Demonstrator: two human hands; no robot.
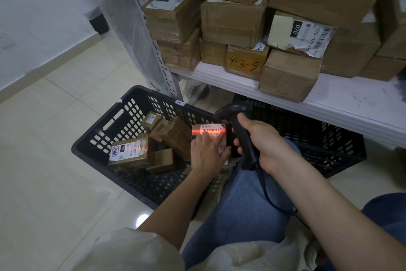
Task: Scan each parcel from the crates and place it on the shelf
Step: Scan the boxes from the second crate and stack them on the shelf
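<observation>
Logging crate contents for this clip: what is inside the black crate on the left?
The black crate holds several brown cardboard parcels, one with a white label. The left hand and its parcel cover whatever lies beneath.

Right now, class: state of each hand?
Left hand: holds the parcel, fingers over its label.
Right hand: grips the scanner.

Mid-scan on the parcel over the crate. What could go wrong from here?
1. The left hand has fingers lying over the label of the held parcel, close to the barcode; they may block the read.
2. The red scan line runs past it onto another labelled parcel in the black crate, so the scanner in the right hand might pick up the wrong code.
</observation>
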